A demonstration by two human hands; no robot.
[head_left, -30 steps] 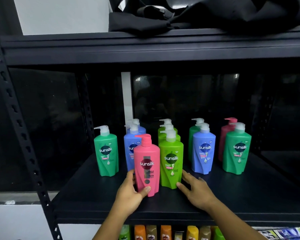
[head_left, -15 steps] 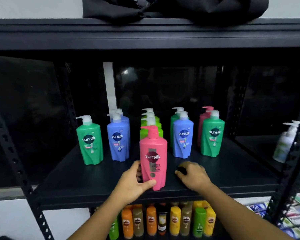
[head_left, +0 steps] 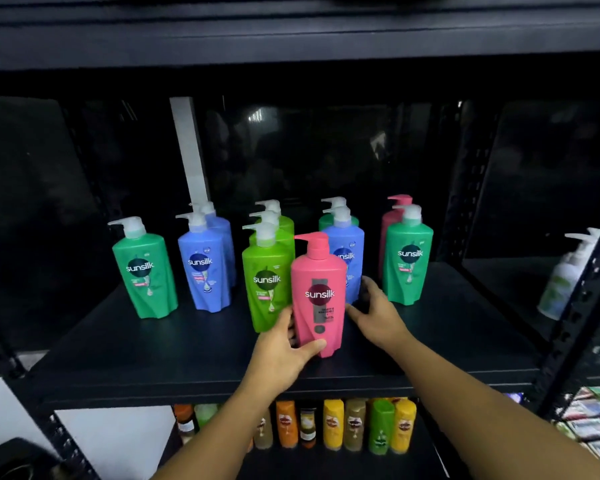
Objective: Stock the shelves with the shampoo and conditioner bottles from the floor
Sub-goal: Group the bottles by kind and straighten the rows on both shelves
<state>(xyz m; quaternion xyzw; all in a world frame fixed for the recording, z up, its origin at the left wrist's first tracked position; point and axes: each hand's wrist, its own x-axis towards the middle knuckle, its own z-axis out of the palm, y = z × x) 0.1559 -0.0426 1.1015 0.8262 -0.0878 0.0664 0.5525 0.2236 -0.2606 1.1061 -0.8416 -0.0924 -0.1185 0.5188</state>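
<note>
A pink Sunsilk pump bottle [head_left: 317, 299] stands upright near the front of the black shelf [head_left: 153, 358], just ahead of a blue bottle [head_left: 352, 244] and right of a lime green one [head_left: 265, 282]. My left hand [head_left: 281, 351] grips its base, thumb across the front. On the bottle's right side, my right hand [head_left: 378, 313] has its fingers spread and holds nothing. Further bottles stand in rows behind: green [head_left: 144, 271], blue [head_left: 205, 268], green [head_left: 409, 261] and a pink one [head_left: 392, 216] at the back.
Small orange, yellow and green bottles [head_left: 333, 424] line the shelf below. A white pump bottle [head_left: 565, 275] stands on the neighbouring shelf to the right, behind a perforated black post [head_left: 575, 323]. Packets [head_left: 593, 420] lie at lower right.
The pink bottle has slid to the right, from left of the lime green bottle to in front of the blue one. My right hand moved right and back with it.
</note>
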